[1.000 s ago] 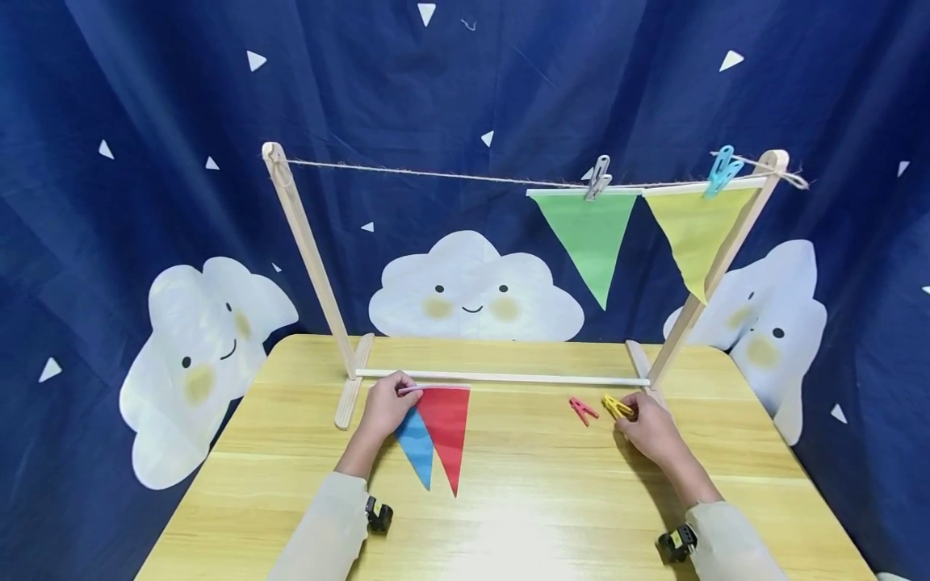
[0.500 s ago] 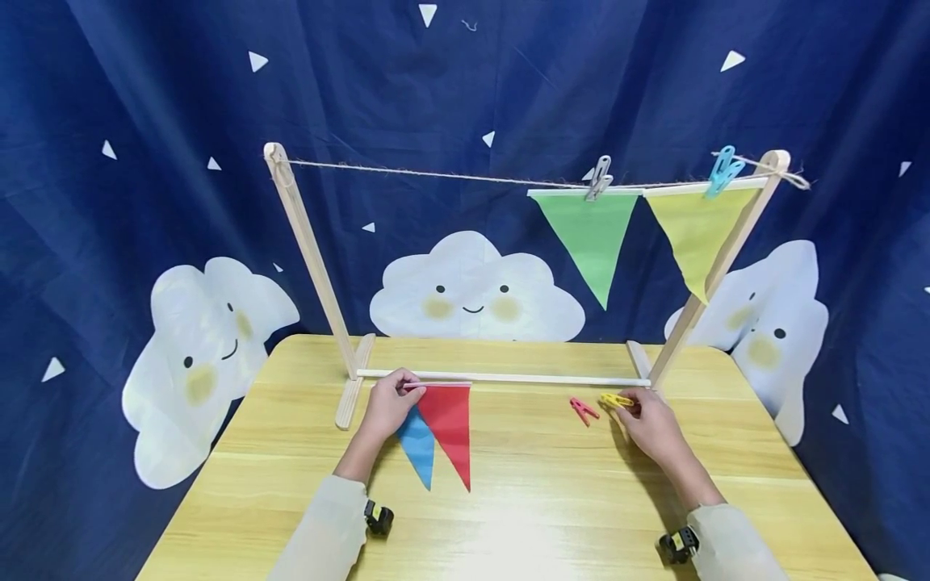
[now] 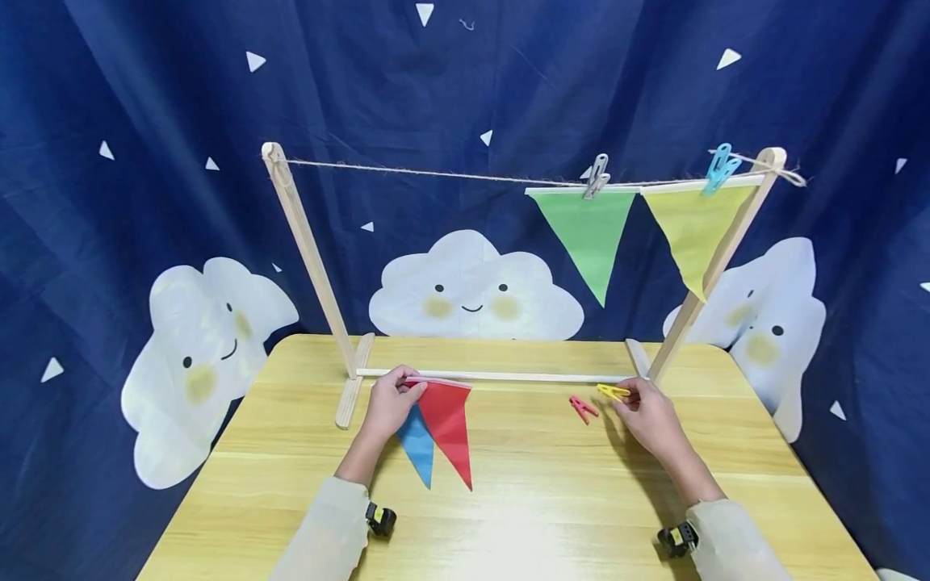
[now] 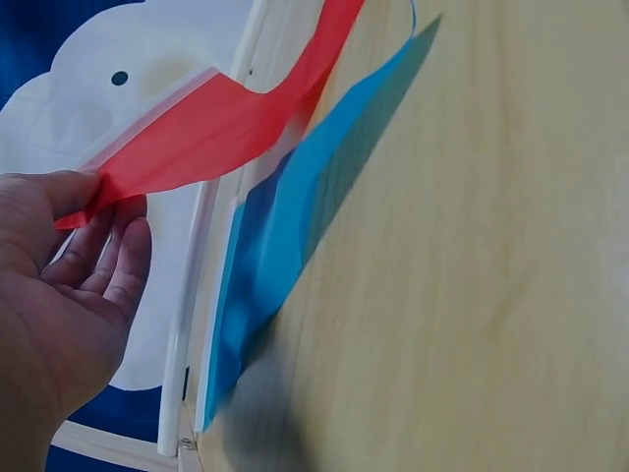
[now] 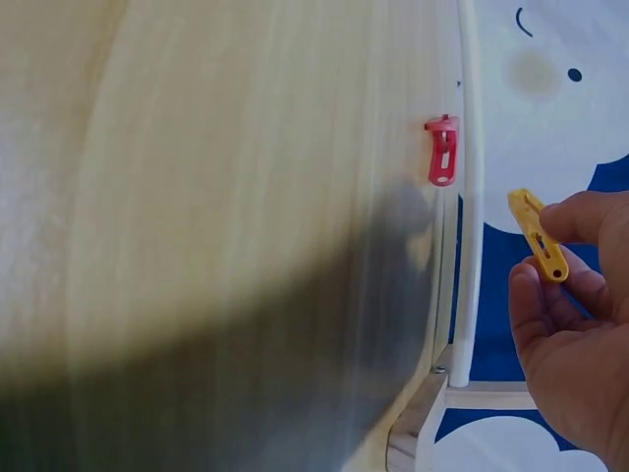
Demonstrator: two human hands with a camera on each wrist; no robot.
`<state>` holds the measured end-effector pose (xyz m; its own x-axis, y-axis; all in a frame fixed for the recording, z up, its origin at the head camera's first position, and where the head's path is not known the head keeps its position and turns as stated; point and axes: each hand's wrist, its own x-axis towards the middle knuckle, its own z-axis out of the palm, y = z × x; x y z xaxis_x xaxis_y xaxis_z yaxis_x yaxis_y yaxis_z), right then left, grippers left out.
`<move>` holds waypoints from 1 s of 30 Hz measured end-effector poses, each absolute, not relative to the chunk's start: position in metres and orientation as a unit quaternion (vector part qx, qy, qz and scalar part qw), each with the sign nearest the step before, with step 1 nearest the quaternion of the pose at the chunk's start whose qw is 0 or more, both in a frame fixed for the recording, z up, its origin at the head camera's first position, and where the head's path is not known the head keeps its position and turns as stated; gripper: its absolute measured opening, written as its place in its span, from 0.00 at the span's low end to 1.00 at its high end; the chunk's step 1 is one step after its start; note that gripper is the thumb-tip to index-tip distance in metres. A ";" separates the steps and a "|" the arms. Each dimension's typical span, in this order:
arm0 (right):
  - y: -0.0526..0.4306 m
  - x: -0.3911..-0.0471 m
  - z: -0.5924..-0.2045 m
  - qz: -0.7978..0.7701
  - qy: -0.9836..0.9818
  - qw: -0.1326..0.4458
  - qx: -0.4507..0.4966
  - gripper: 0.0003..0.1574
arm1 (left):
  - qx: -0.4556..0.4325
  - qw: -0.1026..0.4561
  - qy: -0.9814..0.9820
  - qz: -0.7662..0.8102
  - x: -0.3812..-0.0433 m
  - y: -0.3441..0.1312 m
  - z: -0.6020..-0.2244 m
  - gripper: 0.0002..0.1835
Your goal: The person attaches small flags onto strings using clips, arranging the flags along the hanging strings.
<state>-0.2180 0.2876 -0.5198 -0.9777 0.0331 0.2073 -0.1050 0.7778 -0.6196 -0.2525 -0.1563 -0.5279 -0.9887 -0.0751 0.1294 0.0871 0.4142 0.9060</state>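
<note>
My left hand (image 3: 390, 403) pinches a red triangular pennant (image 3: 448, 424) by one end of its white top edge. In the left wrist view the pennant (image 4: 197, 133) is lifted off the table, its cloth bending away from the thumb. Below it a blue pennant (image 3: 416, 448) lies on the table, partly covered by the red one in the head view. My right hand (image 3: 650, 415) holds a yellow clothespin (image 3: 613, 392) between thumb and fingers, raised above the table. Left of it a red clothespin (image 3: 584, 409) lies on the wood.
A wooden stand rises at the back, with a left post (image 3: 308, 250), a right post and a low crossbar (image 3: 508, 377). From its string (image 3: 407, 170) hang a green pennant (image 3: 588, 234) under a grey clothespin (image 3: 597, 176) and a yellow pennant (image 3: 697, 226) under a blue clothespin (image 3: 721, 168).
The right hand has raised the yellow clothespin slightly from the table and turned it. The left hand has lifted the red pennant's top edge a little, and its tip has swung right.
</note>
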 end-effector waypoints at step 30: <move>0.266 -0.225 -0.505 0.362 -0.919 0.144 0.060 0.18 | -0.002 0.107 -0.790 -0.604 -0.249 -0.147 -0.510 0.08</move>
